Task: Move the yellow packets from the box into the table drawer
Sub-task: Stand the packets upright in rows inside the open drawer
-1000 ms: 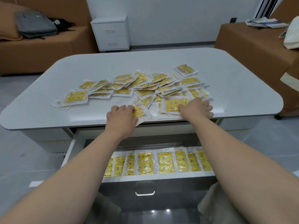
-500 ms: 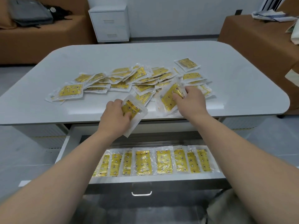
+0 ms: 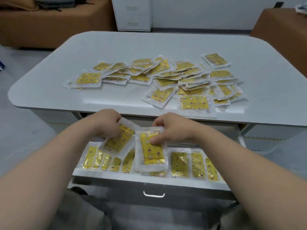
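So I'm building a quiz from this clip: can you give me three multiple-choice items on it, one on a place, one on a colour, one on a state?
1. Where is the loose pile of packets?
A. On the tabletop
B. On the floor
C. On the sofa

2. What colour is the table?
A. Brown
B. White
C. Black

3. What state is the drawer in?
A. Shut
B. Lying on the floor
C. Pulled open, with a row of packets inside

Answers:
1. A: the pile lies spread over the top.
2. B: the top and the drawer front are white.
3. C: the left hand and right hand each hold a packet above the row in the open drawer.
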A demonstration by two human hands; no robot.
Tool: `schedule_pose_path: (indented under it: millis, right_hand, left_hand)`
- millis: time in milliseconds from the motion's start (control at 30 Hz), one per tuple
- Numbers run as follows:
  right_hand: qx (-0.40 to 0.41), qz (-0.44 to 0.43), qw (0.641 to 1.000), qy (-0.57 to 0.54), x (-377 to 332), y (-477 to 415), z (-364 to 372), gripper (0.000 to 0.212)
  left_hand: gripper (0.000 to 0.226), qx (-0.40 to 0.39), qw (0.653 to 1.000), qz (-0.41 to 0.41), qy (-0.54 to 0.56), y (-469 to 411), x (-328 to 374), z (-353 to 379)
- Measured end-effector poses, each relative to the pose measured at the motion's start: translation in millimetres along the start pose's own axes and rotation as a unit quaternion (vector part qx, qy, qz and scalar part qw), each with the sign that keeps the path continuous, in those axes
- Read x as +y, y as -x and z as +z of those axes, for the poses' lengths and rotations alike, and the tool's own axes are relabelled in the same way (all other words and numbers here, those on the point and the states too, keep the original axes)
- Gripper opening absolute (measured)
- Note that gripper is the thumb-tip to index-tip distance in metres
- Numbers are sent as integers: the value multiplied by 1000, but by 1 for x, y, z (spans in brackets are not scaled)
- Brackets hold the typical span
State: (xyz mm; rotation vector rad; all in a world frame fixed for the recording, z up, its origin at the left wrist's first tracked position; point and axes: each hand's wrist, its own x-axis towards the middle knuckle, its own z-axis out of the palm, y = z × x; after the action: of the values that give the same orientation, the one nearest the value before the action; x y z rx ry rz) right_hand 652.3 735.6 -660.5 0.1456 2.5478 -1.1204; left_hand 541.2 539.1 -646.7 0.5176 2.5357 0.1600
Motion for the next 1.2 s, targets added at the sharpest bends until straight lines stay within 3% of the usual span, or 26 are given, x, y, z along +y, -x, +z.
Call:
schedule_pose_path:
  millis: [100,233,400,500,633,833,1067,1200]
  right_hand:
    - [4,54,997,46,15,-21,38,20]
    - [10,125,992,18,35,-47,75,24]
    - [-2,112,992,64,41,-54,92,37]
    - [19,98,988,117,45,-55,96,42]
    - [48,75,959,267,50,-53,100,49]
    - [79,78,949,296,49,-50,99,61]
    - [54,80,971,218,37,-41,75,29]
    - [49,69,976,201,36,-33,70,26]
  left_hand:
    - [16,-5,998,-42,-40,-11,-14,8]
    - [42,-27,997,-60,-39,-22,-22,22]
    - [51,-37,997,-50,-38,-32,-27,37]
    - [45,-34,998,-43,-37,-34,-27,37]
    - [35,-46,998,-48,-2,-39,-29,37]
    - [34,-114,987,-72,85,-50,-37,46]
    - [45,-151,979,-88,108,-54,-30,74]
    - [59,-94,993,-55,-53,-56,-26,88]
